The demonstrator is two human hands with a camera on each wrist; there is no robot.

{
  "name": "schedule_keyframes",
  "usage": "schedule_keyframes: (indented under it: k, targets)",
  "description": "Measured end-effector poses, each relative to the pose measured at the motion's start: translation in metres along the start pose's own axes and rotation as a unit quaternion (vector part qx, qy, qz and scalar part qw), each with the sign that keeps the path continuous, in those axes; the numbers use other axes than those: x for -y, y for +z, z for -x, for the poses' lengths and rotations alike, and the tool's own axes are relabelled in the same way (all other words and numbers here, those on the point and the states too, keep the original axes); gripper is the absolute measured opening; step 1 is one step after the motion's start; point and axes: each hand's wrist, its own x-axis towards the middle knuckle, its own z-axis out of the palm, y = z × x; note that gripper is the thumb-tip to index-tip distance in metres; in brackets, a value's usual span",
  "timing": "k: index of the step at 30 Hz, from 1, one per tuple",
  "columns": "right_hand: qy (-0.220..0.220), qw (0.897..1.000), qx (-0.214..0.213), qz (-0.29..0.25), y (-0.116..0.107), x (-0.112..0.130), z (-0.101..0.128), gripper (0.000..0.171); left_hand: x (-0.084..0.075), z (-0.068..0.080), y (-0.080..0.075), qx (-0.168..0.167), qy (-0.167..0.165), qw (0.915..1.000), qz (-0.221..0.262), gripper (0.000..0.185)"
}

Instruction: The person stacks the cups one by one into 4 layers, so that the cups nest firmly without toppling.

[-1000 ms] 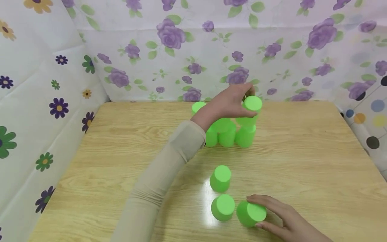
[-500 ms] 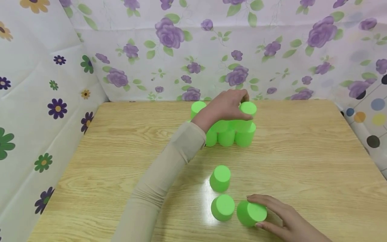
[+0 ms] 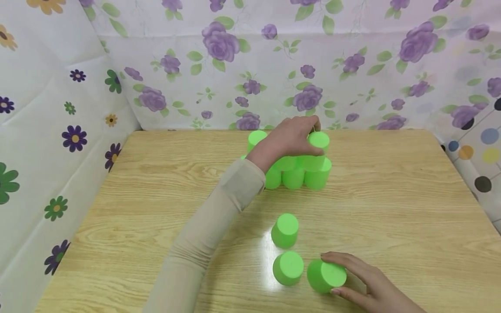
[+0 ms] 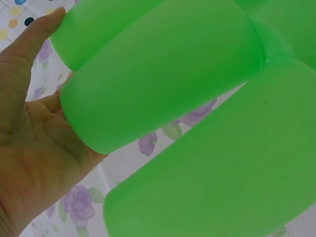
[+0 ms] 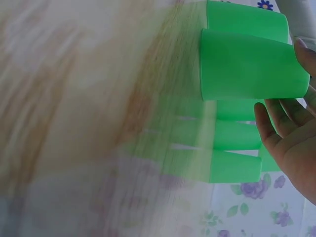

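At the back of the table, my left hand [image 3: 291,139] holds an upside-down green cup [image 3: 318,140] between thumb and fingers. That cup sits on the right end of a stack's upper row, over lower cups [image 3: 317,176]. In the left wrist view, the thumb of the left hand [image 4: 34,148] lies against the end of the farthest cup [image 4: 98,29], beside other cups [image 4: 163,74]. Near the front, my right hand [image 3: 364,278] grips another upturned green cup [image 3: 326,276]. The right wrist view has this cup [image 5: 252,64] between the thumb and fingers of the right hand [image 5: 291,133].
Two more upturned green cups, one nearer [image 3: 288,268] and one farther [image 3: 285,231], stand left of the right hand's cup. Part of the stack, including an upper-left cup [image 3: 257,137], shows around the left forearm. Flowered cloth [image 3: 176,87] borders the wooden table [image 3: 391,195].
The cup in my left hand has come down onto the stack's lower row and shifted slightly left. My right hand and its cup have stayed almost still.
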Motion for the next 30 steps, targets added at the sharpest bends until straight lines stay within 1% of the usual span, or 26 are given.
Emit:
schedule_keyframes:
  k: [6, 8, 10, 12, 13, 14, 15, 17, 20, 21, 22, 24, 25, 26, 27, 29, 30]
  targets:
    - [0.005, 1.0, 0.0, 0.001, 0.002, 0.0, 0.0, 0.056, -0.001, 0.003, 0.001, -0.001, -0.013, 0.9995, -0.029, 0.052]
    - [0.005, 1.0, 0.004, 0.001, 0.002, -0.001, 0.0, 0.057, -0.002, 0.004, 0.002, -0.007, -0.021, 0.999, -0.038, 0.063]
    - [0.007, 1.0, 0.007, 0.0, 0.002, -0.001, 0.0, 0.057, -0.003, 0.007, 0.003, -0.022, -0.026, 0.9984, -0.045, 0.08]
    - [0.008, 1.0, 0.006, -0.002, 0.002, -0.001, 0.0, 0.057, -0.005, 0.013, 0.003, -0.046, -0.028, 0.9975, -0.046, 0.096]
    - [0.005, 1.0, 0.003, -0.004, 0.002, -0.001, 0.0, 0.057, -0.006, 0.017, 0.004, -0.06, -0.025, 0.9967, -0.048, 0.1]
    - [0.004, 1.0, 0.0, -0.002, 0.002, -0.002, 0.0, 0.058, -0.007, 0.021, 0.004, -0.079, -0.015, 0.9955, -0.049, 0.102]
    - [0.004, 1.0, -0.001, 0.0, 0.002, -0.002, 0.0, 0.058, -0.008, 0.027, 0.005, -0.101, 0.002, 0.9937, -0.047, 0.1]
    - [-0.004, 1.0, -0.004, 0.004, 0.002, -0.003, 0.001, 0.059, -0.01, 0.039, 0.009, -0.148, 0.045, 0.9869, -0.044, 0.089]
    - [-0.006, 1.0, -0.004, 0.004, -0.002, -0.005, 0.002, 0.06, -0.012, 0.062, 0.021, -0.212, 0.116, 0.9699, -0.032, 0.066]
    - [-0.002, 1.0, -0.003, 0.002, -0.004, -0.005, 0.002, 0.061, -0.012, 0.069, 0.027, -0.227, 0.139, 0.9637, -0.023, 0.059]
    - [0.001, 1.0, -0.006, 0.004, -0.005, -0.005, 0.002, 0.061, -0.012, 0.077, 0.033, -0.236, 0.156, 0.9592, -0.01, 0.052]
    - [0.017, 1.0, -0.01, 0.012, -0.01, -0.002, 0.001, 0.061, -0.012, 0.092, 0.045, -0.233, 0.18, 0.9556, 0.017, 0.041]
    - [0.021, 0.999, -0.015, 0.02, -0.013, -0.001, 0.0, 0.061, -0.011, 0.099, 0.051, -0.22, 0.189, 0.9565, 0.032, 0.036]
    - [0.022, 0.999, -0.021, 0.027, -0.016, 0.001, 0.0, 0.062, -0.01, 0.105, 0.057, -0.201, 0.193, 0.9595, 0.044, 0.033]
    - [0.024, 0.999, -0.021, 0.04, -0.019, 0.002, -0.001, 0.063, -0.009, 0.111, 0.063, -0.177, 0.191, 0.9642, 0.052, 0.032]
    - [0.01, 0.998, -0.025, 0.062, -0.028, 0.004, -0.004, 0.065, -0.007, 0.122, 0.074, -0.11, 0.164, 0.9789, 0.051, 0.036]
    - [0.0, 0.997, -0.026, 0.071, -0.032, 0.004, -0.005, 0.067, -0.005, 0.126, 0.08, -0.076, 0.149, 0.9848, 0.046, 0.04]
